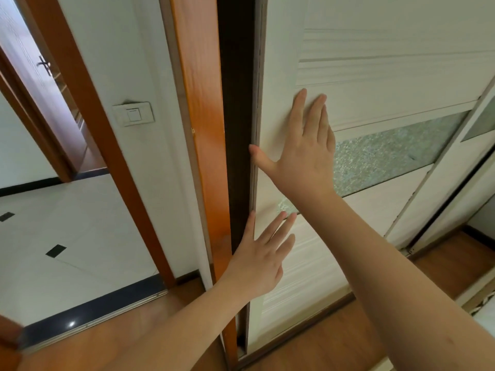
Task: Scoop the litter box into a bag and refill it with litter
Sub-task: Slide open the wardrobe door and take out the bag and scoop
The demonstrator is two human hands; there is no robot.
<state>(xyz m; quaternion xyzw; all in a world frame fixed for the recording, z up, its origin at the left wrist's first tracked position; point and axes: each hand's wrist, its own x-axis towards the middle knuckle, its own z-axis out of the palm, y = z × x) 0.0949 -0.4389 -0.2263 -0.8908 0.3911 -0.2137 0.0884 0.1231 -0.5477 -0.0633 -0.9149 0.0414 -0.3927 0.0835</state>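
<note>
two bare forearms are seen reaching up from the lower edge of the view over a wood floor (pixel 150 319). the left hand (pixel 258 259) is laid flat against the lower part of a cream sliding door (pixel 361 84), fingers straight and slightly spread, nothing grasped; its fingertips lie near the door's left edge. higher up, the right hand (pixel 308 153) is pressed flat on the same door, fingers extended upward, released rather than clenched, with the thumb placed at the door's left edge beside a dark vertical gap (pixel 237 103). a frosted glass strip (pixel 396 153) is set across the door, partly covered by the right wrist. the gap is bounded on its left by an orange wood frame (pixel 201 108). a second cream panel (pixel 460 167) is seen overlapped at the right. left of the frame a white wall (pixel 112 54) carries a light switch (pixel 133 114). beyond that, a doorway is framed in brown wood, through which a pale tiled floor (pixel 80 223) with small dark inset squares is seen, edged by a dark threshold strip (pixel 93 310). farthest off, a wooden door with a dark handle (pixel 44 64) is visible. the litter box, bag and litter are not in view, so their location cannot be told.
</note>
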